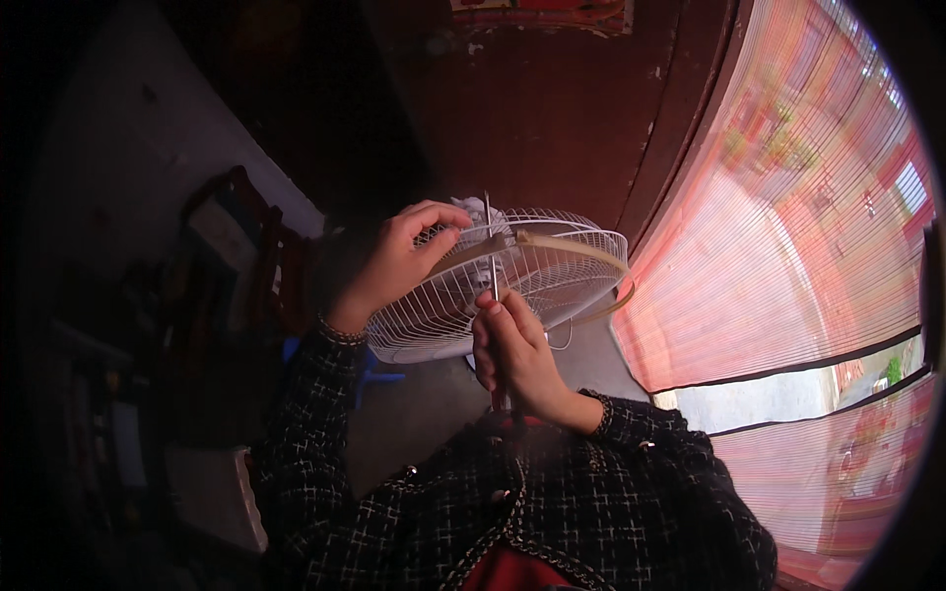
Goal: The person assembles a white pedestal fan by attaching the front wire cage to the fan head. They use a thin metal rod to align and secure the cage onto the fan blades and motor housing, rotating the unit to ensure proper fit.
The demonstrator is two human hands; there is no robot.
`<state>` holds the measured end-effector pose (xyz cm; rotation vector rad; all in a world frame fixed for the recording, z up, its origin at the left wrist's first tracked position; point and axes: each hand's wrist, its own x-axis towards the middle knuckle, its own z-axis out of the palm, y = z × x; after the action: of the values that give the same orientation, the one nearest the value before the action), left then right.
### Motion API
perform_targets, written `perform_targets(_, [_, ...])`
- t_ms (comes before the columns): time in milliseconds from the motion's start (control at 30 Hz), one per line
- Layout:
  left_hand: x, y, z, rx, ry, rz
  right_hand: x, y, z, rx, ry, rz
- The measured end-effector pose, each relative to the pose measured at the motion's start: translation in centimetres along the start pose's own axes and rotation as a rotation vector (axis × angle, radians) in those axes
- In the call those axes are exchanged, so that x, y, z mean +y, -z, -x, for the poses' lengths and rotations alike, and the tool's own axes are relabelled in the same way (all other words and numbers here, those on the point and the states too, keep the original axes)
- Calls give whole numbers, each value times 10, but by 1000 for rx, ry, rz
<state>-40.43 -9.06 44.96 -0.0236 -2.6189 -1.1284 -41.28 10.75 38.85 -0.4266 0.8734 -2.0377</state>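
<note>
A white wire-cage fan (448, 320) is in front of me, tilted, with a beige band (581, 251) around its rim. My right hand (517, 350) is closed around a screwdriver (492, 261) with a red handle. Its metal shaft points away from me and crosses the rim band near a dark piece on it. My left hand (399, 258) lies over the left side of the cage, fingers stretched out and thumb apart from them. Beyond its fingertips is a whitish, uneven part (475, 209) of the fan, partly hidden by the hand and shaft.
A sheer pink striped curtain (729, 286) hangs on the right before a bright window. Dark reddish-brown panelling (552, 108) rises behind the fan. At left, dark furniture (261, 236) stands in shadow, with something blue (370, 377) low beside the fan. Grey floor (414, 419) shows below.
</note>
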Motion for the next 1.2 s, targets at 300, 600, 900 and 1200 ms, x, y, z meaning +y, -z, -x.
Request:
perform_targets(300, [20,-18,33,116,-272,-360,11,-7,9,115,43,37])
perform_targets(600, [31,-36,56,157,-396,-462,32,-15,48,162,108,96])
perform_targets(900, [31,-38,62,46,-323,-355,42,-12,61,202,109,107])
perform_targets(1200, [26,-35,61,-2,-281,-359,49,-3,51,165,87,87])
